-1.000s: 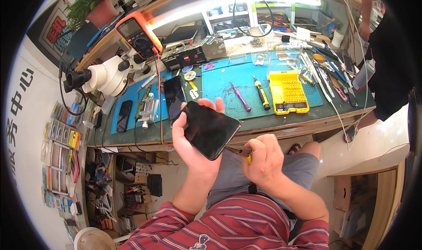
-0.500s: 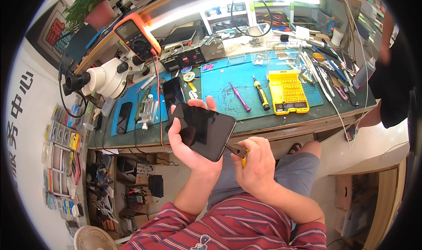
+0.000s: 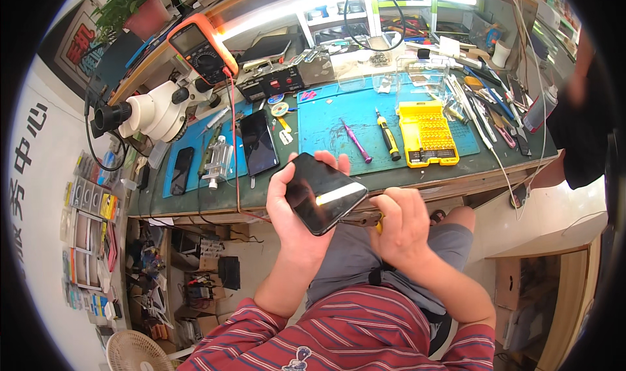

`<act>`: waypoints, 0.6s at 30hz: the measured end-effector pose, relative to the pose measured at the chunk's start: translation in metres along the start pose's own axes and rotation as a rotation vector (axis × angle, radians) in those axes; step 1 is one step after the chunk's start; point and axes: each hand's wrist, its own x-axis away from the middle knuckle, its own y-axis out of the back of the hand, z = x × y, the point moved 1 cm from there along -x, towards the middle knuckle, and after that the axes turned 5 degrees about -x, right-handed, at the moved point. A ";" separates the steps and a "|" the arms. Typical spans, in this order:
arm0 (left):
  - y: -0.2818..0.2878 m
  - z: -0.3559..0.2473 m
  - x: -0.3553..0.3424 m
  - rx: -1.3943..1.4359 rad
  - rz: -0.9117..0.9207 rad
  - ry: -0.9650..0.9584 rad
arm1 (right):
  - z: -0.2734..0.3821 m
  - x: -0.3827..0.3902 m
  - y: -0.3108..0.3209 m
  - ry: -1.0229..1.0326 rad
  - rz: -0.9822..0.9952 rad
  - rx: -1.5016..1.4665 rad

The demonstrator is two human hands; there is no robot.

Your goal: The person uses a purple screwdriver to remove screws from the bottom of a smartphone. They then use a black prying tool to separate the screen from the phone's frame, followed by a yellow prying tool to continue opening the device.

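Note:
My left hand (image 3: 291, 222) holds a black smartphone (image 3: 313, 205) from beneath, its glossy face up and its lower right side tilted toward me. The thumb lies along the left edge and fingertips show past the far edge. In my right hand (image 3: 402, 224) is a pair of pliers (image 3: 358, 221) with yellow handles. The pliers' dark jaws reach the phone's near right edge; whether they grip something there I cannot tell. Beyond the hands, a purple screwdriver (image 3: 356, 141) and a yellow-and-black screwdriver (image 3: 387, 136) lie on the blue mat (image 3: 326, 126).
A yellow bit case (image 3: 427, 139) stands open on the bench. Left of the mat lie a dark phone (image 3: 259, 143), a metal clamp (image 3: 219, 163) and a smaller phone (image 3: 183, 169). A microscope (image 3: 149, 115) and orange multimeter (image 3: 203, 53) stand behind; a person (image 3: 580, 130) is at right.
The phone and both hands have shifted right. The phone has turned and now catches a bright reflection. The pliers have swung flatter, and the dark phone on the bench is uncovered.

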 end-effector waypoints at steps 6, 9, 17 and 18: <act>-0.003 0.003 0.004 0.065 0.100 -0.285 | 0.029 0.008 -0.015 -0.193 -0.053 -0.141; 0.003 0.002 0.000 0.089 0.126 -0.350 | 0.037 0.010 -0.019 -0.231 -0.060 -0.207; 0.009 0.001 -0.003 0.087 0.096 -0.392 | 0.041 0.006 -0.018 -0.228 -0.079 -0.178; 0.009 0.001 -0.003 0.085 0.101 -0.392 | 0.041 0.006 -0.018 -0.228 -0.077 -0.184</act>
